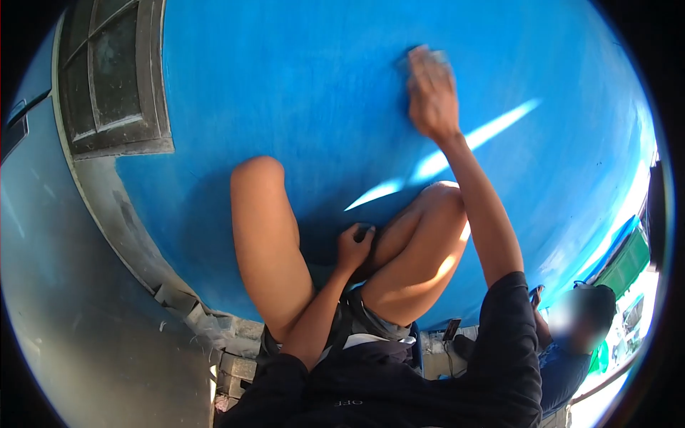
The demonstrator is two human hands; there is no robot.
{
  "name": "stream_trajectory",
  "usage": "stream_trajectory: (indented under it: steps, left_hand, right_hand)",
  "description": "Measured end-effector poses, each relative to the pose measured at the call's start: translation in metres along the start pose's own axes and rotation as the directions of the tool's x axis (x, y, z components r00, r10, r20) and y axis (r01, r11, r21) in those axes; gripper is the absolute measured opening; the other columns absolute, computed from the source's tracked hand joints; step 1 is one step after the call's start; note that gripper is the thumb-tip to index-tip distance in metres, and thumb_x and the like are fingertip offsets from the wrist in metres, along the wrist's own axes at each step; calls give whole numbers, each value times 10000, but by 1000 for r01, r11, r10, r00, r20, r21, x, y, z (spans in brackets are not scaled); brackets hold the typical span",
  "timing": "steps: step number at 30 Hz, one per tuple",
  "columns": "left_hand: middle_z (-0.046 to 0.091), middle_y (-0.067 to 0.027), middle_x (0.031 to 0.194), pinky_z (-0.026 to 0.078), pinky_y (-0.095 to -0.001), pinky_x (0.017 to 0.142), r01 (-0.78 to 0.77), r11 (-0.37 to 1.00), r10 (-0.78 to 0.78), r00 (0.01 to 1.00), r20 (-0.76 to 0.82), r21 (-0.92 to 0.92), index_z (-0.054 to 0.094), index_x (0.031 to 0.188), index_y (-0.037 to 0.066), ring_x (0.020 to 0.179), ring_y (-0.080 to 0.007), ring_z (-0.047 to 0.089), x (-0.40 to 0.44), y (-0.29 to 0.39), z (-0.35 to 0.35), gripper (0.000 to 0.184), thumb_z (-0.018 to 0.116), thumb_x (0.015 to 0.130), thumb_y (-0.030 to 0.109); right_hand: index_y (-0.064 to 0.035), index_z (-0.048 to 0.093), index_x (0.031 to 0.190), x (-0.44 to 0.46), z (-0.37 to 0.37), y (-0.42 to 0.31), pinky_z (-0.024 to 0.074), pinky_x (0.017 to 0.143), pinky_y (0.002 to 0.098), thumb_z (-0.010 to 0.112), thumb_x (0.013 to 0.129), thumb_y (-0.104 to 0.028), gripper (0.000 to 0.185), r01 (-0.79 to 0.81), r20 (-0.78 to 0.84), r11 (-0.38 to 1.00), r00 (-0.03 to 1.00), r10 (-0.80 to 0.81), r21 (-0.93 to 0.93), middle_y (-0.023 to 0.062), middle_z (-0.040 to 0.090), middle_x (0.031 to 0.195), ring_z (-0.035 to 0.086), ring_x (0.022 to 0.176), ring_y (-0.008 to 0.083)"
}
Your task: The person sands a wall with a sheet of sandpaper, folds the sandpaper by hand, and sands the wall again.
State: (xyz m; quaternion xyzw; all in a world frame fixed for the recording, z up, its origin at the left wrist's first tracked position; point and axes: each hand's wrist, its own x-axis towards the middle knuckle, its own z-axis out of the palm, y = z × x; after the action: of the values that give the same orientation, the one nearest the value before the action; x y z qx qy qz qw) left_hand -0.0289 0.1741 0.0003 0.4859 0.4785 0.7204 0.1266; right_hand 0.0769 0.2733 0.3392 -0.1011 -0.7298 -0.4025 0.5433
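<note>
A large blue painted wall (285, 85) fills most of the head view. High on it, my right hand (432, 96) lies against the surface with its fingers together, pressing a thin greyish piece (438, 57). Motion smears the fingertips, and most of that piece is covered. My left hand (353, 248) is low between my bent knees, beside my right thigh. Its thumb and fingers curl around something small and dark (365, 232), whose kind I cannot make out.
A brown window frame (114, 78) is set at the wall's upper left. A grey metal sheet (85, 299) stands at left. Another person in a dark cap (599, 303) sits at lower right, a hand near the wall. Bright sunlight streaks the wall (428, 164). Rubble (214, 328) lies along its foot.
</note>
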Motion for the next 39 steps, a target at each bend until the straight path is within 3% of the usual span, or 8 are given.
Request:
stream_trajectory:
  steps: [8, 13, 16, 20, 24, 29, 32, 39]
  left_hand:
    - [764, -152, 911, 545, -320, 769, 31, 999, -31, 999, -10, 10, 736, 996, -15, 834, -160, 719, -5, -6, 6, 196, 718, 937, 171]
    - [762, -143, 891, 551, -323, 768, 81, 996, -81, 997, 5, -42, 737, 996, -15, 838, -173, 727, -8, 9, 3, 196, 723, 928, 168]
    - [760, -145, 886, 548, -321, 761, 34, 996, -35, 999, -14, -81, 732, 990, -22, 823, -174, 724, -5, 4, 5, 198, 716, 933, 168]
    - [761, -139, 884, 545, -309, 760, 110, 993, -110, 994, 17, -46, 734, 982, -17, 822, -169, 723, -7, 11, 2, 194, 715, 933, 170]
    - [761, -147, 883, 540, -310, 745, 48, 995, -49, 999, -4, -92, 735, 999, -6, 813, -173, 724, -6, -5, 7, 201, 715, 935, 183]
    - [763, -149, 897, 545, -316, 757, 73, 996, -73, 997, 0, -47, 735, 1006, -7, 831, -190, 735, -6, 7, 1, 204, 717, 935, 183]
    - [763, -150, 901, 547, -325, 773, 92, 991, -91, 996, 23, -98, 735, 1012, -10, 855, -193, 738, -7, -4, 7, 209, 717, 933, 183]
    - [764, -147, 894, 552, -323, 752, 71, 995, -71, 997, 0, -70, 735, 1008, -13, 822, -188, 736, -8, 4, 6, 200, 714, 933, 172]
  right_hand:
    - [-149, 521, 1451, -1, -14, -16, 270, 1183, 528, 531, 974, -157, 478, 295, 187, 950, 932, -309, 99, 147, 476, 1531, 408, 1443, 332]
    - [-165, 479, 1500, 14, -1, -17, 222, 1223, 504, 520, 993, -195, 510, -215, -124, 929, 975, 186, -300, 105, 457, 1560, 372, 1474, 311]
    - [-186, 469, 1510, 12, -11, -13, 199, 1208, 594, 504, 1012, -213, 501, 294, 248, 945, 913, -322, 145, 133, 434, 1572, 350, 1480, 352]
    - [-226, 464, 1522, 12, 6, -16, 221, 1225, 535, 508, 1021, -215, 503, -221, -112, 947, 974, 200, -235, 60, 414, 1600, 376, 1477, 269]
    - [-227, 444, 1543, -12, -13, -24, 203, 1210, 584, 479, 1043, -213, 501, 385, 330, 913, 851, -409, 138, 95, 382, 1621, 356, 1484, 333]
    - [-292, 442, 1537, 8, 4, -13, 180, 1255, 525, 478, 1052, -284, 486, -194, -86, 940, 981, 176, -280, 38, 400, 1613, 364, 1482, 268]
    - [-256, 466, 1522, -9, -14, -33, 195, 1239, 531, 474, 1047, -258, 475, 310, 311, 949, 909, -278, -58, 55, 419, 1601, 370, 1477, 281]
    - [-247, 490, 1498, -5, 4, -36, 253, 1185, 554, 546, 996, -197, 507, -87, -12, 990, 996, 86, -111, 52, 444, 1574, 403, 1447, 298]
